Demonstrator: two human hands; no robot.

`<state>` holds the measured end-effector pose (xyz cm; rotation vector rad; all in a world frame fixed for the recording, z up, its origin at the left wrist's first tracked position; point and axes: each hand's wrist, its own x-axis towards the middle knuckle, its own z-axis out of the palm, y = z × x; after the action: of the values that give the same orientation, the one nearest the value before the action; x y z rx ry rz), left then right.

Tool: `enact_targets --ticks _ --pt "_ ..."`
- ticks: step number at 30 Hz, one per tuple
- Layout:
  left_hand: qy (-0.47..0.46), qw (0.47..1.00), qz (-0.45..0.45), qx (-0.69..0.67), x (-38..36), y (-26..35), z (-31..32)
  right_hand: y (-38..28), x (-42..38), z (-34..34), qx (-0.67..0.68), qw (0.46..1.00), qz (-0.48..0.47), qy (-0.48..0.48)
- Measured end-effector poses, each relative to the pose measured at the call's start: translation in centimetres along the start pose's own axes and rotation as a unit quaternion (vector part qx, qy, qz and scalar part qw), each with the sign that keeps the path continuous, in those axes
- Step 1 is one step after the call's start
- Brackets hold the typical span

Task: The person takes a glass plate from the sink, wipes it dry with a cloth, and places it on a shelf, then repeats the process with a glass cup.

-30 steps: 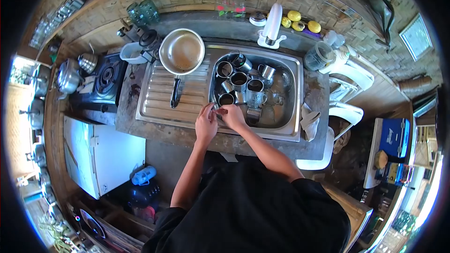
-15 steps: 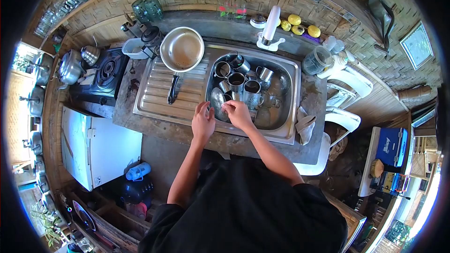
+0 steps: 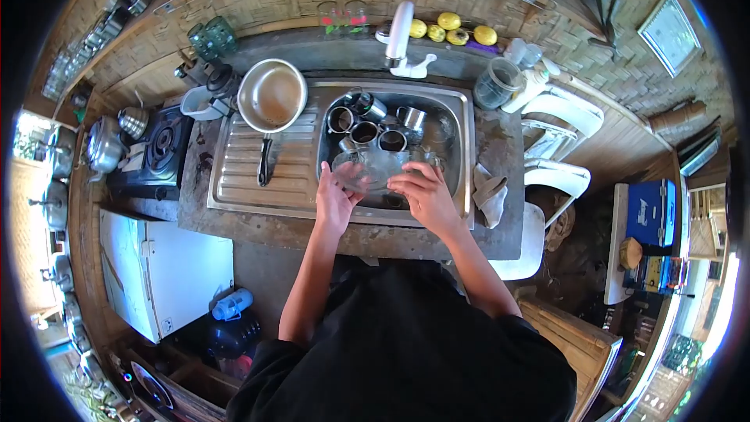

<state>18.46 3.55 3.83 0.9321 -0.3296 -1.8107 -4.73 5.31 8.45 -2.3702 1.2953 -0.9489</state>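
Observation:
Low over the front of the sink, a clear round glass dish (image 3: 362, 173) is between my hands. My left hand (image 3: 336, 200) grips its left side, thumb and fingers around the edge. On the other side my right hand (image 3: 424, 194) has its fingers curled at the dish's right rim. Behind it, several metal mugs (image 3: 364, 134) with dark insides stand in the steel sink (image 3: 466, 152). A shiny metal cup (image 3: 411, 118) is tilted beside them. The dish covers part of the things in the sink's front.
A steel frying pan (image 3: 272, 95) rests on the ribbed drainboard (image 3: 234, 158), handle toward me. The white faucet (image 3: 399, 35) rises behind the sink. Yellow fruits (image 3: 449, 22) line the ledge. At right are a clear jar (image 3: 498, 84) and a cloth (image 3: 490, 197); at left, a gas stove (image 3: 162, 148).
The clear glass dish is now raised between both hands. My right hand has moved right and down, apart from the left. The camera view has shifted to the right.

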Motion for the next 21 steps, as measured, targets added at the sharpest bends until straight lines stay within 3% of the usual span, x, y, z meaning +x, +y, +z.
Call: enact_targets --ticks 5,10,15,18,21 --pt "-0.062 0.994 -0.008 -0.086 0.7 -2.2 2.8 0.8 -3.2 -1.1 -0.074 0.997 -0.005 0.033" --pt "-0.053 0.989 -0.086 -0.109 0.0 -3.9 6.2 1.5 -6.6 -0.9 -0.098 0.995 0.028 0.017" --pt "-0.048 0.989 -0.120 -0.079 1.6 -6.4 5.8 1.1 -7.3 -3.6 0.009 0.990 0.104 0.097" --pt "-0.036 0.987 -0.133 -0.084 2.0 -7.6 6.4 4.9 -9.2 -3.9 -0.043 0.919 0.291 0.262" --pt "-0.016 0.986 -0.149 -0.073 1.8 -8.5 7.3 9.1 -12.0 -4.3 -0.216 0.820 0.468 0.248"
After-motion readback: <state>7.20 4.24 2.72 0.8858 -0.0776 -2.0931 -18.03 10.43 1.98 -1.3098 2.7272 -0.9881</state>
